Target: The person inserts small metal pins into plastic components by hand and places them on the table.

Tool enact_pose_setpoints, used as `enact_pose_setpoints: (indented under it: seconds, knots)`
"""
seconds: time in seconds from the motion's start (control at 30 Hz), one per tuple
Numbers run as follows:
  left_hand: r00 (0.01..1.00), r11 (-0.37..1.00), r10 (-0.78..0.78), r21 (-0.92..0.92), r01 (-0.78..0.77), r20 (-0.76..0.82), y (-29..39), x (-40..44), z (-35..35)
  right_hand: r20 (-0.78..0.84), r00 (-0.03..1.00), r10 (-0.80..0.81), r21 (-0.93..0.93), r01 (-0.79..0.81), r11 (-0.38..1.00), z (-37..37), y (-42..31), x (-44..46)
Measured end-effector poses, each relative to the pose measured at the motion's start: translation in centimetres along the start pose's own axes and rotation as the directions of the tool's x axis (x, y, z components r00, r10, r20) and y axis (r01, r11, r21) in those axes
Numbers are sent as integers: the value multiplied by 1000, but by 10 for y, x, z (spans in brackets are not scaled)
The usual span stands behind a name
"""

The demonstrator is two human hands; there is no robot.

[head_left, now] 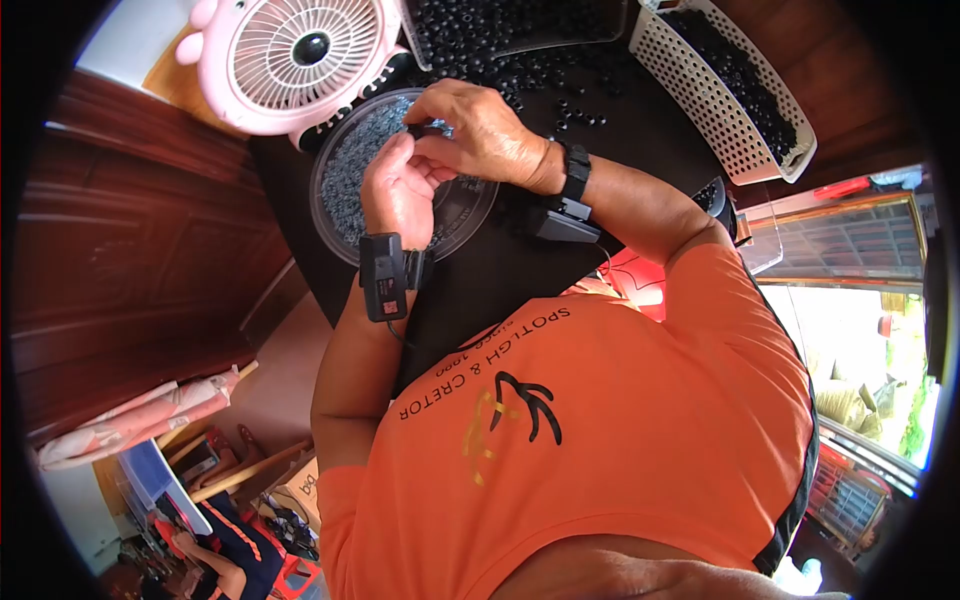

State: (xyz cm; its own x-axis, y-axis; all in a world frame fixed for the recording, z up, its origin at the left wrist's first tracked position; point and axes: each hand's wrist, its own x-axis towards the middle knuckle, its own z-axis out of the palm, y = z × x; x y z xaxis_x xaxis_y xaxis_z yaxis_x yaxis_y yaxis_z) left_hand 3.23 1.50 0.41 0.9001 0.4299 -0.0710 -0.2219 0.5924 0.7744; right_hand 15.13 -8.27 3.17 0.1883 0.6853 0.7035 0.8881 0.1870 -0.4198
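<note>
Above a round clear tray point(458, 238) of small blue-grey beads point(345, 170), my two hands meet. Between their fingertips is a small black piece point(428, 129), partly hidden by the fingers. My right hand point(485, 135) pinches it from the right, with curled fingers. My left hand point(400, 195) is palm up, its fingers bent inward and its thumb close to the piece; what it grips is hidden. Each wrist wears a black strapped device.
A pink fan point(312, 50) stands at the upper left. Loose black beads point(562, 105) lie beside a clear bin point(520, 45) of black beads. A white perforated basket point(715, 105) holds more at the upper right. Another person's arm point(215, 565) shows at the lower left.
</note>
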Motion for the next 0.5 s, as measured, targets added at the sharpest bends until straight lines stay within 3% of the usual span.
enact_pose_setpoints:
  seconds: [0.23, 0.5]
  knots:
    - [996, 999, 40, 2, -40, -79, -3, 1, -2, -55, 986, -156, -53, 153, 987, 1, -1, 0]
    - [986, 985, 157, 61, -160, 57, 2, 0, -3, -73, 997, -9, 90, 16, 996, -1, -5, 2]
